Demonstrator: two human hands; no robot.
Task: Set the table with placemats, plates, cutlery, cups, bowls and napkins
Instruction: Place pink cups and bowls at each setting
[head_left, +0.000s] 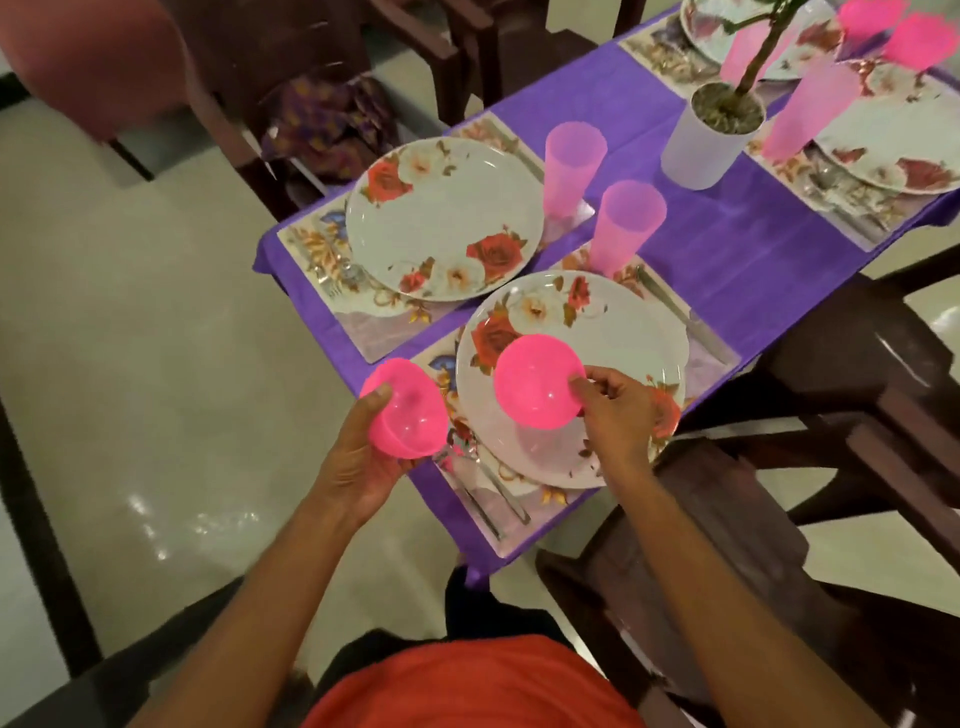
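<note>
Both bare forearms reached forward from the lower edge of the view, the left forearm (244, 597) angling up to the right, the right forearm (701, 571) up to the left. The left hand (358, 457) lay palm up, cupped round a pink bowl (410, 421), thumb on its near rim. The right hand (618, 421) pinched the rim of a second pink bowl (535, 382) between thumb and fingers (597, 382).

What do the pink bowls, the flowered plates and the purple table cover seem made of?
The pink bowls look like thin glossy plastic: translucent, light passes through. The flowered plates: glazed ceramic or melamine, unclear; smooth sheen, printed roses. The purple table cover: probably thin plastic or paper sheet; creased, slightly shiny.
</note>
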